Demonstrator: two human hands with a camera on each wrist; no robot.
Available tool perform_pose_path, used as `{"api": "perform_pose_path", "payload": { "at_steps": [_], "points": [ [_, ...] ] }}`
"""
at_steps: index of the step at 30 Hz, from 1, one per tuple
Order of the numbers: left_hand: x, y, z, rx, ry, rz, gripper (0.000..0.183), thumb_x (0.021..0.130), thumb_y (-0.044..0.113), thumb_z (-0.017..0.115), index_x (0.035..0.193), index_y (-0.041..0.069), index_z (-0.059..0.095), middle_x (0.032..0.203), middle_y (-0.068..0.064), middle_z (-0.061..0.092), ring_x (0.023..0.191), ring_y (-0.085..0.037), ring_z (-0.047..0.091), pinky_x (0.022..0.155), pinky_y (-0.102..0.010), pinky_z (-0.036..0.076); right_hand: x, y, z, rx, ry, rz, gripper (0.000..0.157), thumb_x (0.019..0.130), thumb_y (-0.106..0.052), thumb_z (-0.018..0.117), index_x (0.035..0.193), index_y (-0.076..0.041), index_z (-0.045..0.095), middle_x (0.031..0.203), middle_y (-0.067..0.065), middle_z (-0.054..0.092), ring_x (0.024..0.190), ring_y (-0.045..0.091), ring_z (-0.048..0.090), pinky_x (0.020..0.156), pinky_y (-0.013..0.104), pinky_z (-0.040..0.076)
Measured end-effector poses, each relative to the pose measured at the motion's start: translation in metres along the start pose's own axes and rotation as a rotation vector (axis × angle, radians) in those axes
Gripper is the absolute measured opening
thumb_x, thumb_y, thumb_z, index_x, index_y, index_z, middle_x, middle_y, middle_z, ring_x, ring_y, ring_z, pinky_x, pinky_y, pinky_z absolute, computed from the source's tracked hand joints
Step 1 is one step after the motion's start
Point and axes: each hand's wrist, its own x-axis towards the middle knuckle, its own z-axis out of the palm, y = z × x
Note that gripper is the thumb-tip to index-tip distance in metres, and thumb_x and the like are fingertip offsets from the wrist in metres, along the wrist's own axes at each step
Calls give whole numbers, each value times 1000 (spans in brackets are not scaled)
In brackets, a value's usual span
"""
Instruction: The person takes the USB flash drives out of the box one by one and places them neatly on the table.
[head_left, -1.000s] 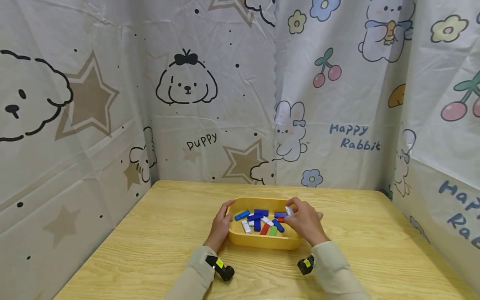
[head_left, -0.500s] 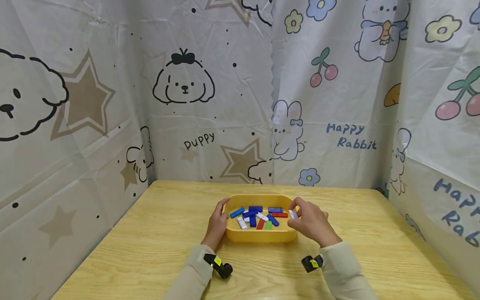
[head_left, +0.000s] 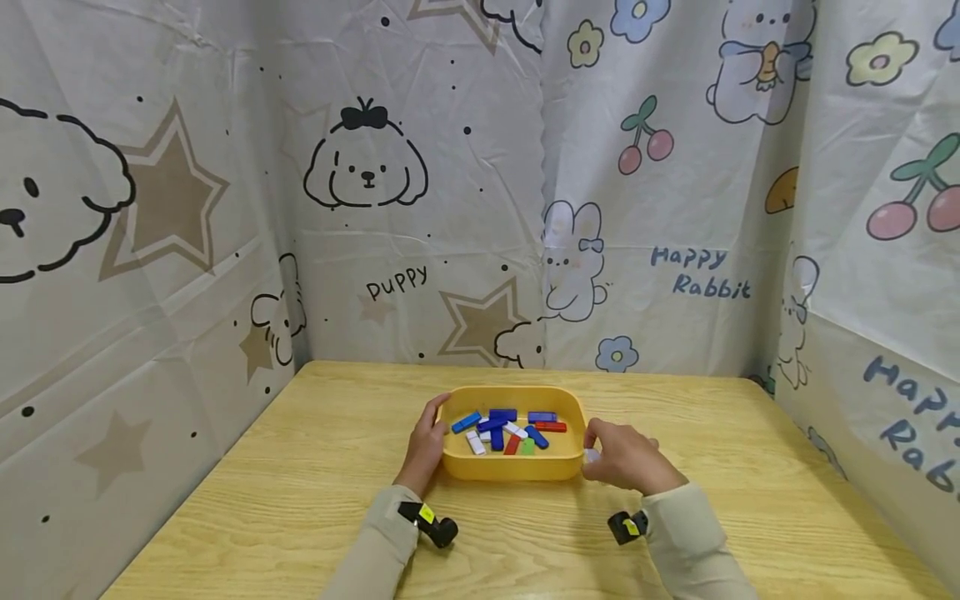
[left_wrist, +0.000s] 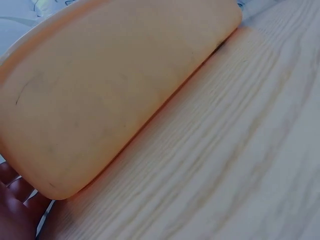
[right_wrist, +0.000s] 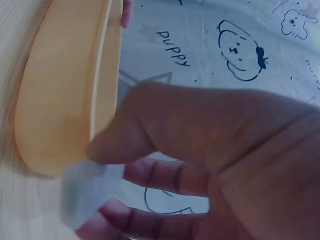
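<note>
White block (head_left: 592, 456) sat just beyond the right end of the yellow box (head_left: 513, 470), pinched by the right hand (head_left: 627, 456), long axis unclear; the left hand (head_left: 422, 442) gripped the box's left end.

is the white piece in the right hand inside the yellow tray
No, in the right wrist view the right hand pinches the white piece outside the yellow tray.

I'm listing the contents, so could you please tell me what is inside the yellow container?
The yellow container holds blue pieces, white pieces, red pieces and one green piece. Some overlap, covering parts of lower ones; anything beneath them cannot be seen.
</note>
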Motion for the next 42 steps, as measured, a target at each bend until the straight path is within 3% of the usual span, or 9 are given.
{"api": "perform_pose_path", "payload": {
  "at_steps": [3,6,10,12,13,27,42],
  "points": [
    [1,0,-1,-14,-5,9,53,89,0,41,141,10,46,150,-15,38,142,-31,27,113,-50,22,0,6,2,1,-67,4,28,72,-13,75,93,-12,56,74,2,54,68,21,49,71,49,37],
    [-7,16,-3,-20,-15,21,53,88,-3,40,140,3,45,149,-20,38,141,-34,28,112,-51,23,3,12,6,22,-128,8,28,71,-10,74,92,-10,56,76,3,53,67,20,48,62,38,39],
    [-6,15,-2,-22,-16,18,54,86,-4,39,140,2,45,149,-20,38,140,-34,28,112,-51,23,7,17,12,38,-187,27,25,73,-9,74,89,-8,55,76,4,54,66,20,49,57,30,37],
    [-2,6,-1,-27,-13,6,55,87,-1,39,140,7,45,150,-17,37,141,-31,28,112,-50,23,9,19,15,31,-205,37,24,74,-9,73,88,-8,54,75,5,54,66,19,50,57,30,37],
    [1,-1,0,-28,-11,-2,55,87,0,39,141,9,45,151,-15,38,141,-30,28,112,-50,23,9,19,16,29,-210,41,23,74,-9,73,87,-8,54,75,5,54,65,19,50,56,30,37],
    [0,2,1,-41,-15,7,55,87,-1,39,141,8,44,151,-14,37,142,-29,26,114,-48,21,12,32,33,94,-266,111,19,70,0,67,81,-8,54,70,8,56,52,15,48,46,23,38],
    [0,2,1,-60,-16,6,56,87,-1,39,141,8,44,150,-14,38,141,-29,29,112,-48,23,12,30,35,106,-292,135,23,71,-1,71,84,-7,53,72,8,57,48,12,45,45,22,38]
  ]
}}
